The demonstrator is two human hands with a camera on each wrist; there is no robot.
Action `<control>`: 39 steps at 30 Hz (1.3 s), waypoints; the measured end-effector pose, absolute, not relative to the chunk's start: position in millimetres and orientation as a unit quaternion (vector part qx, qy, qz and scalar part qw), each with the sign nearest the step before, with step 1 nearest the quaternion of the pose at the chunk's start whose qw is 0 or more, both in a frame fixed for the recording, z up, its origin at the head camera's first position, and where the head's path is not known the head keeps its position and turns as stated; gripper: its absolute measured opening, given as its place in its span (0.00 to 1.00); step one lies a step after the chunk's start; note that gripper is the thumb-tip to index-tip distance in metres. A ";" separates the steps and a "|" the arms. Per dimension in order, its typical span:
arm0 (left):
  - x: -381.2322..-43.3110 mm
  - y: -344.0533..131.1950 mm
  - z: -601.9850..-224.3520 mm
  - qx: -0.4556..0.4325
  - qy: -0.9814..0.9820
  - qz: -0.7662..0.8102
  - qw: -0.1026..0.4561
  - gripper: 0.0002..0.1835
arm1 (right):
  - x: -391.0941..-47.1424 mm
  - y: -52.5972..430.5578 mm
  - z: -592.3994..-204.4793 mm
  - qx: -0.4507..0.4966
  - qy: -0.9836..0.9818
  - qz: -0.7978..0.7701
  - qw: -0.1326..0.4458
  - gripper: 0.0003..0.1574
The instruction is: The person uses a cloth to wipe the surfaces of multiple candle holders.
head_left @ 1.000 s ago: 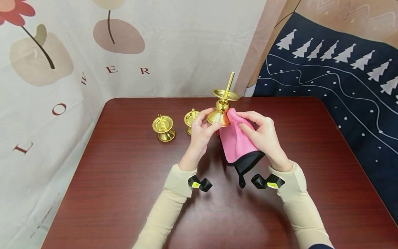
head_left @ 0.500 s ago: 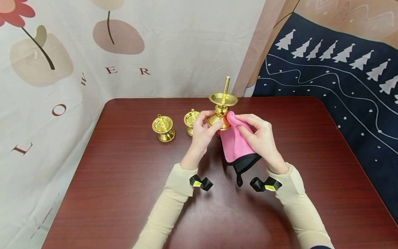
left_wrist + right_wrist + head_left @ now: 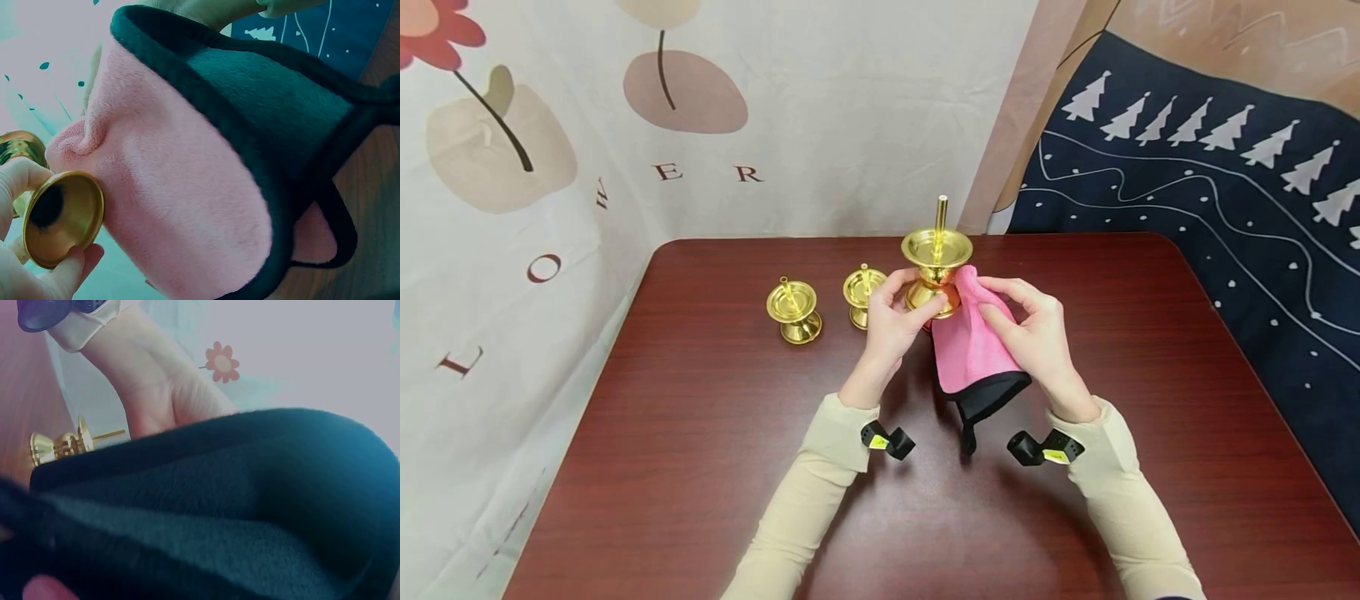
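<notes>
In the head view my left hand (image 3: 891,329) grips the flared base of a brass candle holder (image 3: 936,248), thumb in front. The holder is off the table, its dish and thin upright tube on top. Its hollow underside faces the camera in the left wrist view. My right hand (image 3: 1033,337) pinches a pink cloth (image 3: 973,350) with black edging and a dark reverse side, its upper end against the holder's right side. In the right wrist view the cloth (image 3: 206,487) hides the right fingers and the held holder.
Two smaller brass candle holders stand on the reddish-brown table (image 3: 715,467): one at the left (image 3: 793,310), another (image 3: 859,287) just behind my left hand and partly hidden. A patterned white curtain (image 3: 850,108) hangs behind the table, a navy tree-print cloth (image 3: 1150,183) at the right.
The held holder has come down a little and swung from leaning right to nearly upright, so more of its dish top shows. The cloth has stayed against its side, with its hanging loop shifting left.
</notes>
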State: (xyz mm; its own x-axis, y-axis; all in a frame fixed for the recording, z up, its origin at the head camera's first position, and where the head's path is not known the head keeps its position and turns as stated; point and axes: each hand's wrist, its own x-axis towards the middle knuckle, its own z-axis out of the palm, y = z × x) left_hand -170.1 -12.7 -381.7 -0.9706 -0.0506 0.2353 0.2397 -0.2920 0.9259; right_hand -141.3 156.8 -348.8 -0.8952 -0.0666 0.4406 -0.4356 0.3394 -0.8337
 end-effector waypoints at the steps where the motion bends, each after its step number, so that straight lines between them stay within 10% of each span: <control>1: -170.4 -12.0 -382.6 -0.080 -0.588 -0.799 0.094 0.20 | -140.7 159.0 -349.6 0.150 -0.800 0.558 0.164 0.17; 39: -200.7 62.9 -407.6 -0.114 -0.797 -0.575 0.145 0.20 | -107.5 239.4 -349.8 0.003 -0.748 0.634 0.198 0.15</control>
